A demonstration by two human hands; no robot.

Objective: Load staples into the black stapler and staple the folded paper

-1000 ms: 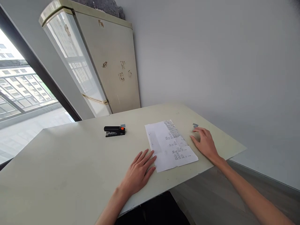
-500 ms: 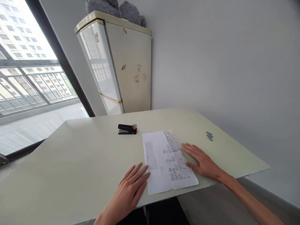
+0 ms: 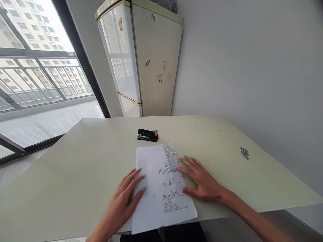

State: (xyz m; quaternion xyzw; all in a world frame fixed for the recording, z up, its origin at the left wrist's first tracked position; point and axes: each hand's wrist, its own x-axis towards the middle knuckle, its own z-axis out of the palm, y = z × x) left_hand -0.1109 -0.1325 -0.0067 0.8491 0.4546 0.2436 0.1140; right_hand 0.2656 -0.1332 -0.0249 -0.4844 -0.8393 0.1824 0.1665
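Observation:
Printed sheets of paper (image 3: 153, 198) lie on the pale table, their lower edge reaching past the table's near edge. My left hand (image 3: 125, 196) rests along the left side of the paper, fingers spread, with fingertips and thumb on it. On the other side, my right hand (image 3: 200, 179) lies open with fingers apart, its fingertips and thumb at the paper's right edge. Neither hand grips anything. Beyond the paper sits a black stapler (image 3: 148, 135) with an orange-red mark at its right end.
Strips of staples (image 3: 244, 153) lie on the right part of the table (image 3: 75, 174); another small strip (image 3: 155, 131) is behind the stapler. An old cream refrigerator (image 3: 156, 60) stands past the far edge, beside a wall (image 3: 242, 60). A window (image 3: 47, 74) is at the left.
The paper has slid toward me and to the left relative to the table, with both hands moving along. My left fingers now reach further onto the sheet. The view has shifted.

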